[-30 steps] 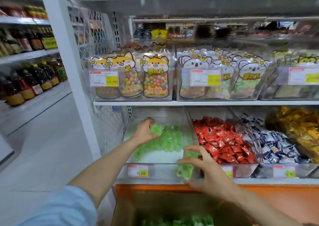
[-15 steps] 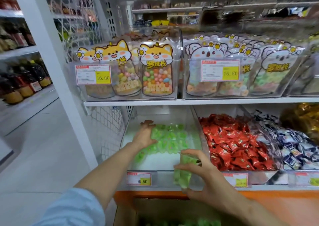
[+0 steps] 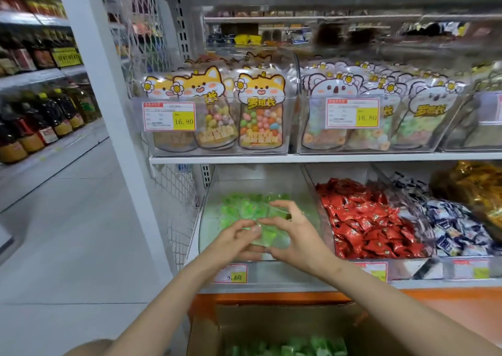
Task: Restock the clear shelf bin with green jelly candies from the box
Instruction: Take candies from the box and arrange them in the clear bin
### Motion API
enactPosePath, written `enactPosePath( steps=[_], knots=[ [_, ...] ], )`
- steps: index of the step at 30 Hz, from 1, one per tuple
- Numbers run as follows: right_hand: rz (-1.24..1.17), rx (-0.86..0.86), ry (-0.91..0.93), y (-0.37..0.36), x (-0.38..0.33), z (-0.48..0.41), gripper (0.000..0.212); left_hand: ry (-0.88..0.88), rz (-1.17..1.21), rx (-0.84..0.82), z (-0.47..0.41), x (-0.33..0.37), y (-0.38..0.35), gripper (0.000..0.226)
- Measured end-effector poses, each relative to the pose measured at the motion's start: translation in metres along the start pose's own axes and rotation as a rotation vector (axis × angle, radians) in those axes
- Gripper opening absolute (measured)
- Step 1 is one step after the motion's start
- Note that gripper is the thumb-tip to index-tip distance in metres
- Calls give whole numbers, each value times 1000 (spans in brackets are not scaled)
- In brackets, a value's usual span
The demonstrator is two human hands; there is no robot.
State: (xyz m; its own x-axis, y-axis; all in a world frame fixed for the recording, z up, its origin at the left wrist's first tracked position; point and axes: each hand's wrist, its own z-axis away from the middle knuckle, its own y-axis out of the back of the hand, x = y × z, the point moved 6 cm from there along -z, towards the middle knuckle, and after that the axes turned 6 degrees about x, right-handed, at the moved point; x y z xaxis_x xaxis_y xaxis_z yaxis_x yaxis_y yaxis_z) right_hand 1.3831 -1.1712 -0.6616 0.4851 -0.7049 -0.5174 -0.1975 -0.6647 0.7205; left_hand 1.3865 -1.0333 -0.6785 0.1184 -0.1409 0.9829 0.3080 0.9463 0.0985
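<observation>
The clear shelf bin [image 3: 209, 219] sits on the lower shelf, partly filled with loose green jelly candies [image 3: 244, 206]. Over its front half, my left hand [image 3: 233, 238] and my right hand [image 3: 293, 236] together hold a clear bag of green jelly candies [image 3: 271, 236], each pinching the bag's top edge. Below the shelf stands the open cardboard box [image 3: 271, 317], with more green candies [image 3: 293, 347] showing at the bottom of the frame.
To the right of the clear bin are bins of red-wrapped candies [image 3: 364, 219], blue-and-white candies [image 3: 456, 225] and gold-wrapped sweets [image 3: 472, 187]. The shelf above [image 3: 298, 157] carries bagged cartoon-animal candies. A wire mesh side panel [image 3: 176, 206] and white post flank the left. The aisle floor lies left.
My left hand came back from the candies in the bin and joined my right hand on the bag. The right hand lifted the bag from the bin's front edge up over the bin.
</observation>
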Motion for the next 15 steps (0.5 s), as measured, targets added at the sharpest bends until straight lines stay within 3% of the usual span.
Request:
enactPosePath(
  steps=[3,8,12,15],
  knots=[
    [-6,-23,-7,-14,2,-9,55,15,-18,63,-9,-11,2,40],
    [-143,-68,-94,-20,10,-22,87,29,-13,152,-26,-19,14,42],
    [-272,66,-175,-15,20,-25,78,25,-5,168,-34,-21,23,42],
    [-315,178,-206,-10,23,-27,51,48,-10,118,-35,-24,22,43]
  ],
)
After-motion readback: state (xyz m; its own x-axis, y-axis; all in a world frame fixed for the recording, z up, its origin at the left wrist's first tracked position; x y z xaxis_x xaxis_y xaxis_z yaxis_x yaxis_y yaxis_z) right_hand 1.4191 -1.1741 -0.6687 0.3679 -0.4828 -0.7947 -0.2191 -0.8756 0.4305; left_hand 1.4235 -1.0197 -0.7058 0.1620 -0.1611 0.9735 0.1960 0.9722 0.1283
